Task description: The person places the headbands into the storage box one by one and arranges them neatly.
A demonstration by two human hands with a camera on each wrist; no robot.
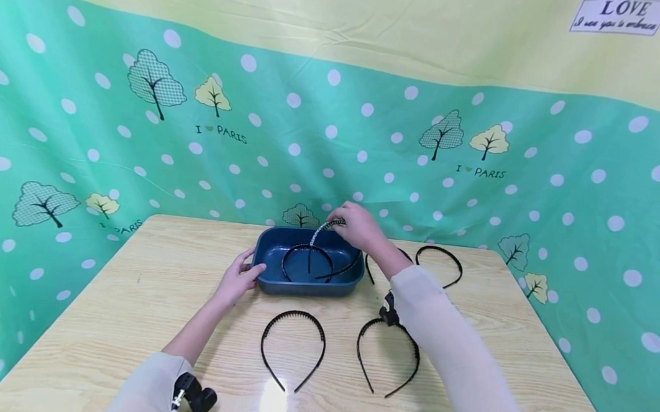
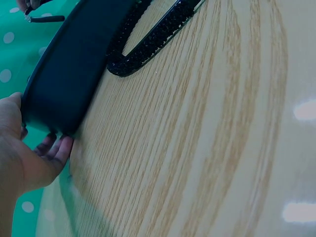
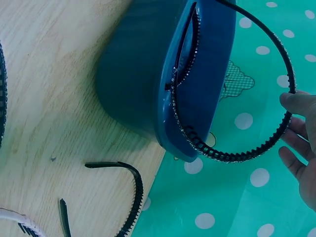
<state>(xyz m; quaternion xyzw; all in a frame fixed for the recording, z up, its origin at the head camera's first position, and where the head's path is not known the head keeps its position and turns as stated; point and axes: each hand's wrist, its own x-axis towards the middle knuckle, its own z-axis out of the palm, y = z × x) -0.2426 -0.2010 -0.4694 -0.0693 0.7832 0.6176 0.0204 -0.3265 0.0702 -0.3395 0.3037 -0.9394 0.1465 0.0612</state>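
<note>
A dark blue plastic basin [image 1: 310, 289] stands at the back of the table. My left hand [image 1: 238, 281] holds its left end, the thumb at the rim and the fingers against the outside wall, as the left wrist view also shows. Over the basin's right part, my right hand [image 1: 358, 225] pinches a black toothed headband with sparkling trim [image 3: 237, 157] by its curved top. The band's arms hang down into the basin. Another headband [image 3: 196, 54] lies inside the basin, partly overlapped by the held one.
Two black headbands lie in front of the basin, one at left [image 1: 295, 313] and one at right [image 1: 359, 347]. To its right are another headband [image 1: 442, 248] and one partly behind my right forearm [image 1: 367, 271]. A patterned green curtain [image 1: 288, 141] hangs behind the wooden table [image 1: 135, 295].
</note>
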